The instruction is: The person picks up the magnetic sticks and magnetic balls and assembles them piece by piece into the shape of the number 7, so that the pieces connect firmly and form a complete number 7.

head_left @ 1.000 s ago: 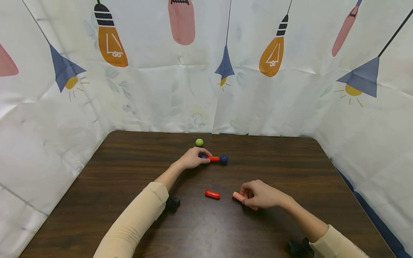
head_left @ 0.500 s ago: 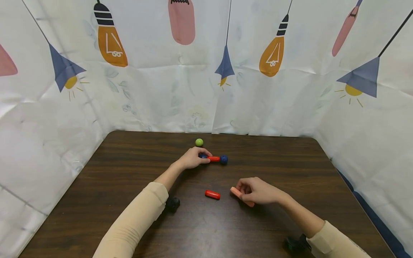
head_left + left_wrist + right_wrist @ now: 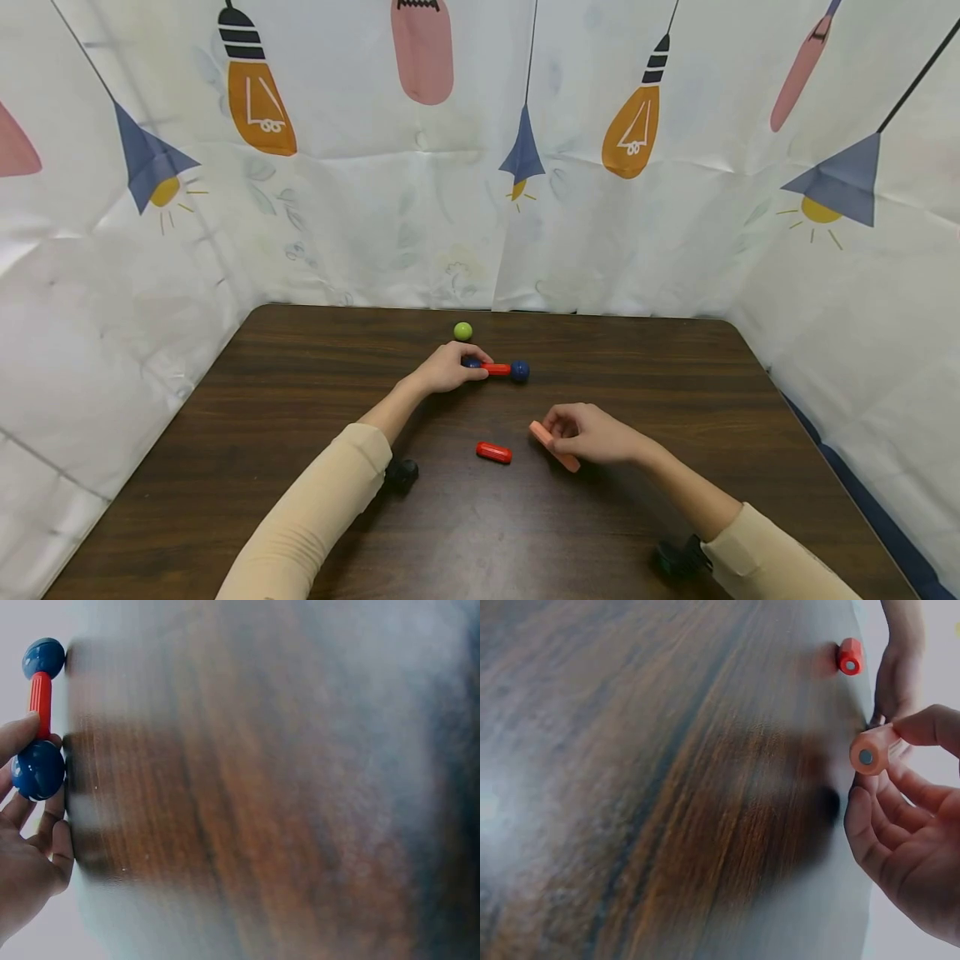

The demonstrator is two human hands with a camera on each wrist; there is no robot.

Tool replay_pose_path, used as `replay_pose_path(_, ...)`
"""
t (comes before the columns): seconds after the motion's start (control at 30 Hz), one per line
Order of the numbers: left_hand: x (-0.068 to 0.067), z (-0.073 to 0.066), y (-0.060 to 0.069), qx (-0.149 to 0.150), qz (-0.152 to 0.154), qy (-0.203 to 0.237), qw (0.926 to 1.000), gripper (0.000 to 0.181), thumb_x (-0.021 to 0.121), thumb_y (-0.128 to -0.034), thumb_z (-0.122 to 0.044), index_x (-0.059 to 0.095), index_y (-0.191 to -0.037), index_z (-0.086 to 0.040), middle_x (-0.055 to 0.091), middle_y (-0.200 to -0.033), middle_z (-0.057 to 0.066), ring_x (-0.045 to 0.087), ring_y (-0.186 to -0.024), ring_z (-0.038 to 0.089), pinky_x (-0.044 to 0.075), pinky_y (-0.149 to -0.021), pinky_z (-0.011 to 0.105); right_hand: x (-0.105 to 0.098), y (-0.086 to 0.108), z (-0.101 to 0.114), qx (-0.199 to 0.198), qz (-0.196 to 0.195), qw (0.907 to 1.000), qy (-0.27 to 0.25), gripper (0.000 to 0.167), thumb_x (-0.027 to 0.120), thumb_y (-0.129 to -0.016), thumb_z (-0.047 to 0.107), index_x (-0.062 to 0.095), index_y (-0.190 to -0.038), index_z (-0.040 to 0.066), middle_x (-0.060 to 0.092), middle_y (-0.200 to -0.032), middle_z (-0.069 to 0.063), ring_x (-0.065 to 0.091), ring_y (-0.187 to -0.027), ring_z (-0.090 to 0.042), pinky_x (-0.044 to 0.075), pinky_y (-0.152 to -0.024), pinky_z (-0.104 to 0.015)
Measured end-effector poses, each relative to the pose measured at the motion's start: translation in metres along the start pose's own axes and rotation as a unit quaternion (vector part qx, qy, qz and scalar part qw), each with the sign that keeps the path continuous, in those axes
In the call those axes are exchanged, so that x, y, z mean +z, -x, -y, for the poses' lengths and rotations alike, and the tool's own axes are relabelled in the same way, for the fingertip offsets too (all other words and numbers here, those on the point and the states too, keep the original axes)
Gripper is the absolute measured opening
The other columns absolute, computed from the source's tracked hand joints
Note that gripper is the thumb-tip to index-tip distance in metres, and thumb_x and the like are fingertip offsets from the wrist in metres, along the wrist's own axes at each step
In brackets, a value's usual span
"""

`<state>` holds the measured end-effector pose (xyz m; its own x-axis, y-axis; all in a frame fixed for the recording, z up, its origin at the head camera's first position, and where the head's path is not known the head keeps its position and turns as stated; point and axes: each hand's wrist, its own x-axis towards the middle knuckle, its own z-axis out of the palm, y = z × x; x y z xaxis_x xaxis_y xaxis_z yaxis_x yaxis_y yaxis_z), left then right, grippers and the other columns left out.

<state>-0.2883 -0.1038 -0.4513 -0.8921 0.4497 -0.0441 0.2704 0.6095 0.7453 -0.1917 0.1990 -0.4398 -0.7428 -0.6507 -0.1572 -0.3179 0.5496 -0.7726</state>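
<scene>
A white cloth backdrop printed with lamps and bulbs rises behind the dark wood-grain tabletop. Over it, the left hand is partly closed, holding one end of a dumbbell-shaped piece, thumb on the red bar beside the ball; the right hand pinches a peach rod between thumb and fingers, the rest loosely curled. The dumbbell-shaped piece lies crosswise towards the far side; its bar looks stiff, its glossy blue balls probably slick and apt to roll, so the ridged bar seems the surer hold. The peach rod, nearer the person, slants and appears to be just clear of the wood; it looks light, rigid and hard to break, best pinched along its sides, leaving the ends free. A shorter red rod lies near its left end, likely to handle the same way though shiny enough to slip. The green ball sits beyond the left hand and would roll if nudged. Smallest is the grey disc in the peach rod's end, perhaps a magnet that could tug at neighbouring parts.
</scene>
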Motion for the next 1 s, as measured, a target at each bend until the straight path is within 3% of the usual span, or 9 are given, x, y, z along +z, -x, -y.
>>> replay_pose_path(0.33,0.0,0.002,-0.001,0.001,0.002,-0.001,1.0,0.022,0.074,-0.0975,-0.023,0.076,-0.117,-0.014,0.07,-0.116,0.003,0.058,-0.097,0.021,0.046,-0.091,0.041,0.002,-0.012,0.0,0.033,-0.033,0.9988,-0.016,0.019,0.065,-0.096,0.015,0.067,-0.113,0.007,0.066,-0.095,-0.001,0.061,-0.085,-0.019,0.05,-0.073,-0.036)
replay_pose_path(0.53,0.0,0.001,0.0,-0.001,0.001,-0.001,1.0,0.022,0.074,-0.0975,-0.023,0.076,-0.117,-0.014,0.07,-0.117,0.003,0.059,-0.099,0.021,0.046,-0.092,0.042,0.001,-0.018,0.001,0.049,-0.063,0.9957,-0.046,0.018,0.065,-0.099,0.017,0.067,-0.113,0.005,0.065,-0.095,-0.003,0.06,-0.082,-0.02,0.05,-0.067,-0.036)
replay_pose_path(0.67,0.0,0.0,0.0,0.0,0.002,-0.003,1.0,0.021,0.074,-0.0974,-0.023,0.076,-0.117,-0.015,0.07,-0.116,0.003,0.058,-0.097,0.021,0.046,-0.091,0.041,0.0,-0.02,0.0,0.06,-0.066,0.9932,-0.074,0.02,0.065,-0.1,0.017,0.066,-0.114,0.002,0.065,-0.096,-0.006,0.061,-0.079,-0.02,0.053,-0.064,-0.036)
replay_pose_path(1.0,-0.001,0.002,-0.001,0.0,0.003,-0.005,1.0,0.021,0.073,-0.0976,-0.023,0.076,-0.117,-0.015,0.069,-0.117,0.003,0.058,-0.098,0.021,0.046,-0.091,0.041,-0.002,-0.027,0.003,0.067,-0.07,0.9897,-0.105,0.028,0.065,-0.1,0.015,0.063,-0.12,-0.005,0.066,-0.099,-0.009,0.064,-0.079,-0.019,0.056,-0.072,-0.038)
